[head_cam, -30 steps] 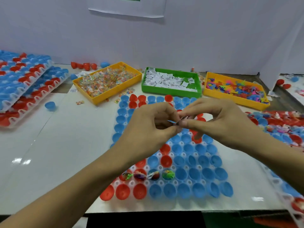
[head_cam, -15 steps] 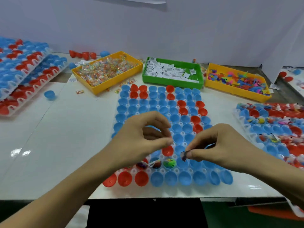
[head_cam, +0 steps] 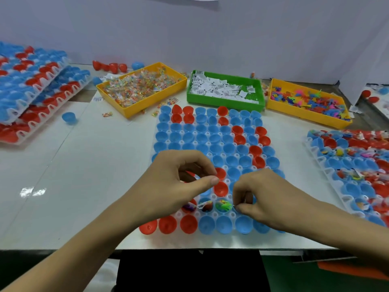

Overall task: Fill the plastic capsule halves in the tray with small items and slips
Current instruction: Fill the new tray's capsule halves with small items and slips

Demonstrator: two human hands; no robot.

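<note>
A white tray of blue and red capsule halves lies in the middle of the table. In its second-nearest row, three halves hold small colourful items, one of them a green and yellow toy. My right hand pinches a small item between thumb and forefinger, low over the blue half just right of that toy. My left hand hovers over the tray's near left part with fingers curled towards the thumb. Whether it holds anything is hidden.
Behind the tray stand a yellow bin of wrapped packets, a green bin of paper slips and a yellow bin of plastic toys. Stacked capsule trays lie at left, a filled tray at right. A loose blue half sits left.
Both hands came apart and dropped towards the tray's near rows. My right hand carried the pinched item down to a blue half beside the filled ones.
</note>
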